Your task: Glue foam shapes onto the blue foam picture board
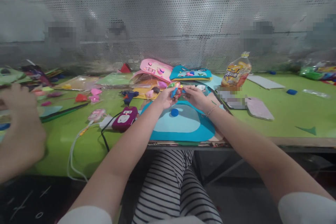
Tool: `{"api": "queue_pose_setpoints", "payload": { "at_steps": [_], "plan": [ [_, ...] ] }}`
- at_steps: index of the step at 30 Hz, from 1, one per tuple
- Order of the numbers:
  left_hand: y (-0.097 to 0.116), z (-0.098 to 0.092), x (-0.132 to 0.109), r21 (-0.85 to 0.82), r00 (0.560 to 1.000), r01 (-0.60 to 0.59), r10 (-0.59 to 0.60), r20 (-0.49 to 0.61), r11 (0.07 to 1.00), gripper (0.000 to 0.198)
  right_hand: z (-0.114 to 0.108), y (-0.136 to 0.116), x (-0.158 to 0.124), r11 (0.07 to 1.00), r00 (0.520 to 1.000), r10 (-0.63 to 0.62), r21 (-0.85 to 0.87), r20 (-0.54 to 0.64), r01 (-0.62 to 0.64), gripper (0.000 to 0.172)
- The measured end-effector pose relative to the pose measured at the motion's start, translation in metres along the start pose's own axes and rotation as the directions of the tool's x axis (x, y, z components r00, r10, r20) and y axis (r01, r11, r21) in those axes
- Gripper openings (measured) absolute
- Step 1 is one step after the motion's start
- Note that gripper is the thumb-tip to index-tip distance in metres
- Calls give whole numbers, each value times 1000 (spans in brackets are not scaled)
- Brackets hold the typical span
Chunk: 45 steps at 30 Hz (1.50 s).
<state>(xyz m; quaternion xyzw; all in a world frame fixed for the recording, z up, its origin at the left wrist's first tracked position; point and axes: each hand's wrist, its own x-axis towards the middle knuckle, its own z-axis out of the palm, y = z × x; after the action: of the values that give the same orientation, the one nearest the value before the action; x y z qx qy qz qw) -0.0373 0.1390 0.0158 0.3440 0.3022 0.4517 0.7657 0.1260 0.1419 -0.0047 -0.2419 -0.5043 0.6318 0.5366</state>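
- Your left hand (165, 98) has its fingers closed around a small blue-and-red piece (174, 93), its blue part nearest those fingertips.
- Your right hand (198, 97) pinches at the red end, thumb and fingers drawn together; the piece is too small and blurred to name.
- So the piece sits between your two sets of fingertips, raised above the table (286, 122).
- Below it, nearer you, a round blue cap (174, 112) lies on a blue sheet (178, 136) with a paler blue shape.
- Beyond your fingers lie a pink pouch (159, 70) and a teal pouch (181, 74), side by side.
- To the left of your left hand are a glue gun (128, 96) and a purple box (125, 119).
- Well apart, at far left, you see a co-worker's hand (18, 103).
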Motion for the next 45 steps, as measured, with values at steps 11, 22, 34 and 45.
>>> {"api": "queue_pose_setpoints", "payload": {
  "at_steps": [11, 22, 34, 45],
  "plan": [
    [1, 1, 0, -137, 994, 45, -30, 108, 990, 34, 0, -1, 0, 1000, 999, 29, 11, -19, -28, 19],
    [1, 5, -3, -47, 996, -29, 33, 81, 998, 30, 1, -2, -1, 999, 999, 33, 26, -26, -32, 21],
    [-2, 11, -7, 38, 977, -82, 73, 201, 996, 25, 1, -1, -1, 999, 999, 38, 9, -7, -38, 18],
    [-2, 15, -11, -14, 969, -29, 31, 245, 999, 27, 1, -1, -1, 999, 999, 40, 14, 29, -40, 17]
  ]
}}
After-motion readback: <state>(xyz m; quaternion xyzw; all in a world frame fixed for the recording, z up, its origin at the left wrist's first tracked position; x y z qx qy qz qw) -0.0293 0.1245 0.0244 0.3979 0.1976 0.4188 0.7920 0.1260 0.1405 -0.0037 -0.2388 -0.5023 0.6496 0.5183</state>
